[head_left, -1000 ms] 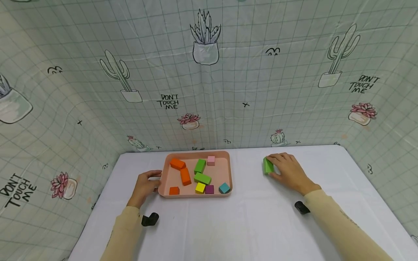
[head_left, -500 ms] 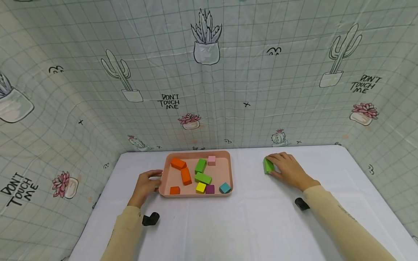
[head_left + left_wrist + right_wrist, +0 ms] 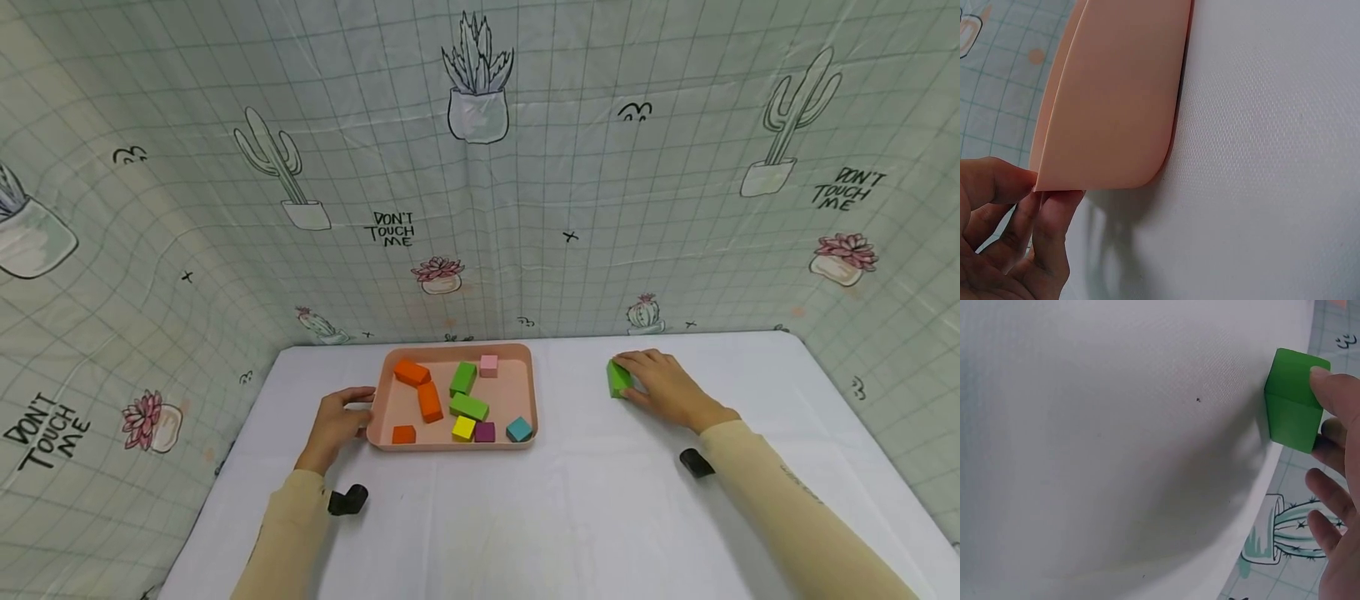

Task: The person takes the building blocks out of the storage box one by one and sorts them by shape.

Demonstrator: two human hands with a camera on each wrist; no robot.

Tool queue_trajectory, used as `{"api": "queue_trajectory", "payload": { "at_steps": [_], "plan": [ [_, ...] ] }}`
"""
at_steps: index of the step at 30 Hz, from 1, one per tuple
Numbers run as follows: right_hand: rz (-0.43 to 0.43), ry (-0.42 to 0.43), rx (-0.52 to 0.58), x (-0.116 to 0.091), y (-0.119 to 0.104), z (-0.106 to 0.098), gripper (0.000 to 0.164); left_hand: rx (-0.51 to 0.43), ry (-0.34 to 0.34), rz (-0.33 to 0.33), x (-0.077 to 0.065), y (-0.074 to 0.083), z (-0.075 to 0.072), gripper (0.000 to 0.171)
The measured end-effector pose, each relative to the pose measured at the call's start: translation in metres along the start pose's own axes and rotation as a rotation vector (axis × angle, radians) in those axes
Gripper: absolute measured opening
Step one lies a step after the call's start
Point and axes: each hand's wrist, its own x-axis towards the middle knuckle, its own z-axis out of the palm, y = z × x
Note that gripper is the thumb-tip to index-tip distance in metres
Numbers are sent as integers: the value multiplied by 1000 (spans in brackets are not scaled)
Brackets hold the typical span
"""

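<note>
On the left side of the head view, my left hand (image 3: 334,427) pinches the rim of a shallow pink tray (image 3: 452,447). The left wrist view shows fingertips and thumb right at the end wall of that tray (image 3: 1110,106). To the right of it, my right hand (image 3: 670,390) holds a green block (image 3: 618,380) on the white table, thumb on the near side. In the right wrist view this green block (image 3: 1293,422) shows two faces, with the thumb against one edge and the other fingers partly hidden behind it.
Inside the tray lie orange blocks (image 3: 430,402), green blocks (image 3: 469,407), and yellow (image 3: 463,429), purple (image 3: 485,432), blue (image 3: 519,429) and pink (image 3: 488,366) cubes. A patterned cloth (image 3: 525,192) hangs behind the table (image 3: 517,525). Black wrist mounts (image 3: 348,500) sit below both hands.
</note>
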Motion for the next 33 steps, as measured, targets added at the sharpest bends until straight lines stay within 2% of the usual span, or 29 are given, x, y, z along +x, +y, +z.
{"api": "queue_trajectory", "payload": {
  "at_steps": [8, 12, 17, 25, 33],
  "plan": [
    [2, -20, 7, 2, 4, 1, 60, 13, 5, -24, 1, 0, 1, 46],
    [2, 17, 21, 4, -4, -3, 63, 5, 0, -19, 1, 0, 1, 46],
    [-58, 72, 55, 15, -36, -5, 60, 4, -1, -17, 1, 0, 1, 46],
    [-235, 95, 31, 30, -88, 1, 54, 4, 2, -16, 4, -4, 3, 46],
    [-373, 86, 11, 44, -121, 10, 46, -5, 8, 3, 4, -6, 1, 45]
  ]
}}
